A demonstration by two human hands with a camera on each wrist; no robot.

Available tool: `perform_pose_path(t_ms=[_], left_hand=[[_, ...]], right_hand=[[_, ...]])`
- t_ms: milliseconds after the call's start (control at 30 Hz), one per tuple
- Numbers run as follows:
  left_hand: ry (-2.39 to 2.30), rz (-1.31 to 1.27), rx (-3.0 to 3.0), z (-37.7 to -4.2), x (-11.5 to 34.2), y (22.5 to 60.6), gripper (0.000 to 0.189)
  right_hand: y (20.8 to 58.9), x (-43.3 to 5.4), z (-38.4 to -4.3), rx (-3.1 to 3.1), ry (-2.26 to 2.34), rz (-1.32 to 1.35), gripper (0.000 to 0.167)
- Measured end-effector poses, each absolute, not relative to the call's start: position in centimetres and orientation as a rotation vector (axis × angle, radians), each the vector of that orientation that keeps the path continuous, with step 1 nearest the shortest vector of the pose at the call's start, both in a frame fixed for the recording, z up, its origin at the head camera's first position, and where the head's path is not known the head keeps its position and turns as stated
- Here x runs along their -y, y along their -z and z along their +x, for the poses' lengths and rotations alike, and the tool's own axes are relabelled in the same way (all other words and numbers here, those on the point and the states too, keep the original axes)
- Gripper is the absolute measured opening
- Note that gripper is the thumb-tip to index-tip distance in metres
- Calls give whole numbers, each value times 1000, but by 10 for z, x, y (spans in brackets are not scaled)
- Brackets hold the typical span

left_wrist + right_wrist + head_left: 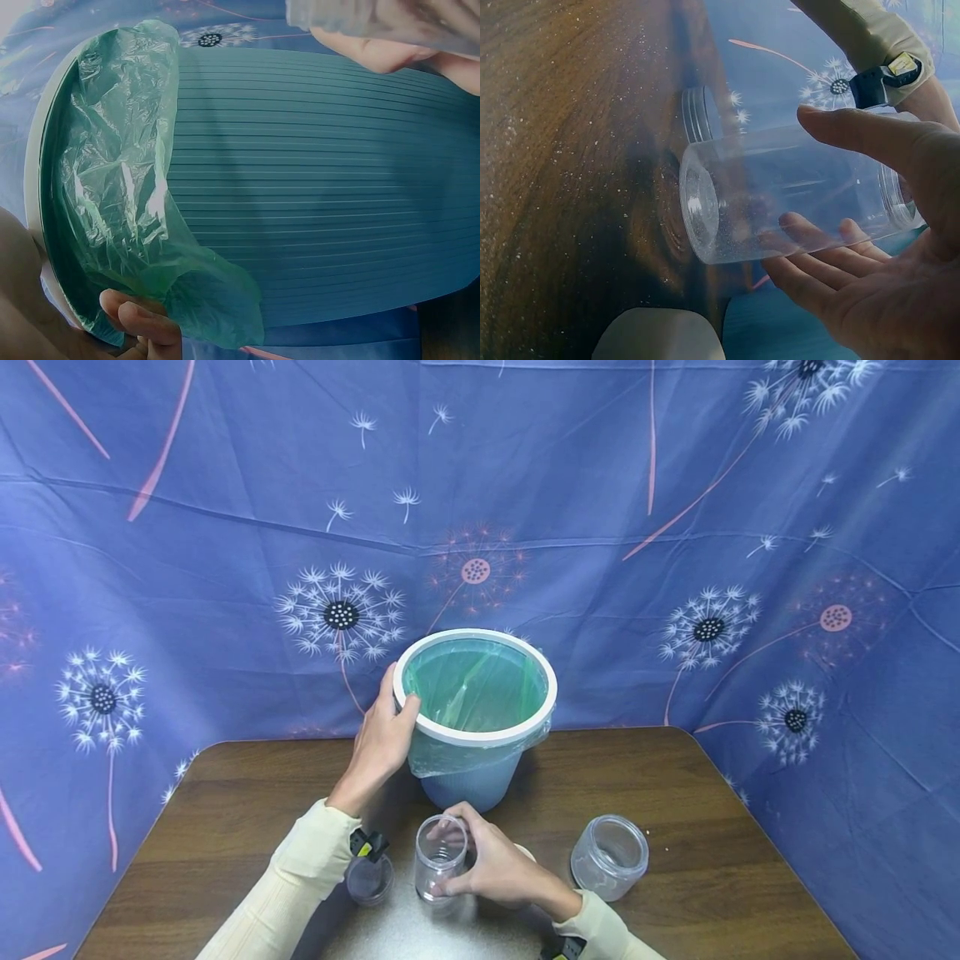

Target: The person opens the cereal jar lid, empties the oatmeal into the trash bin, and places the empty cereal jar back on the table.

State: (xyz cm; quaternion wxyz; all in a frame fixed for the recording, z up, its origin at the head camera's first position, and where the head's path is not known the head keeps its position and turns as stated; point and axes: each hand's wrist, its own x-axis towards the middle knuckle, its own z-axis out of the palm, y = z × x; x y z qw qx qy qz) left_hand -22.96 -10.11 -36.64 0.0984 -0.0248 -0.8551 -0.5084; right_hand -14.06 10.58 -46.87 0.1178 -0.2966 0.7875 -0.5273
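Observation:
A blue waste bin (468, 783) stands near the back of the table, with a white rim (489, 737) and a green plastic liner (124, 172) folded over it. At the bin's left side my left hand (382, 735) grips the rim, thumb over the top and fingers under it on the outside. In front of the bin, my right hand (498, 864) holds a clear plastic jar (780, 191) without a lid, its thumb on one side and fingers around the other. The jar looks empty. Its base appears at or just above the table; I cannot tell which.
Left of the held jar lies a clear round lid (370, 881). A second clear jar (609, 857), wider and lidless, stands to the right, with tiny white bits beside it. A white object (660, 334) is mostly hidden behind my right hand in the head view.

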Motion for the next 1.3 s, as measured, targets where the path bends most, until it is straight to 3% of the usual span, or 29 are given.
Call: perform_pose_path(t_ms=[767,1100,1300], left_hand=[[1485,-66,2542,-228,103,365,72],[1478,-78,2494,-223,103,372,78],[1460,-57,2481,-212,106,374,80]], right_hand=[[480,-108,-139,-2328,1505,-929,71],[478,-114,-135,-2423,1431,-969,90],[467,-123,-124,-2593,1354,-1000,93]])
